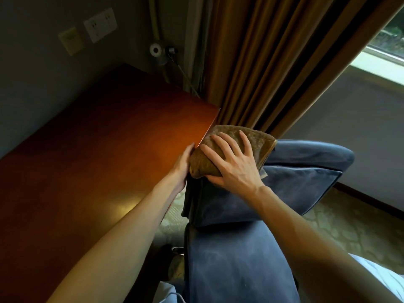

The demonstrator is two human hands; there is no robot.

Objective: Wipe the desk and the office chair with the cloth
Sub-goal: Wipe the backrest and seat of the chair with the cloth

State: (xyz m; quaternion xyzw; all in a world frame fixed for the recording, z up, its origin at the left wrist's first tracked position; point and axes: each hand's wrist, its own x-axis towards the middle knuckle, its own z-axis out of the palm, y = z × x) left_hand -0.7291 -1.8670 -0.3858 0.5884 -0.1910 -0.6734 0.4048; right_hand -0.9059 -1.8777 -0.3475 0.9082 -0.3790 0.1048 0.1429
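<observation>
A brown folded cloth (260, 141) lies on the top corner of the blue upholstered chair (295, 184). My right hand (231, 162) rests flat on the cloth with its fingers spread, pressing it onto the chair. My left hand (183, 165) cups the left side of the cloth and the chair's edge; its fingers are hidden behind the cloth. The reddish-brown wooden desk (98, 154) stretches along the left, its corner just beyond the cloth.
Brown curtains (273, 62) hang behind the chair, with a window (384, 53) at the right. Wall sockets (100, 25) and a small lamp fitting (156, 50) sit above the desk's far end. Patterned carpet (349, 228) lies to the right of the chair.
</observation>
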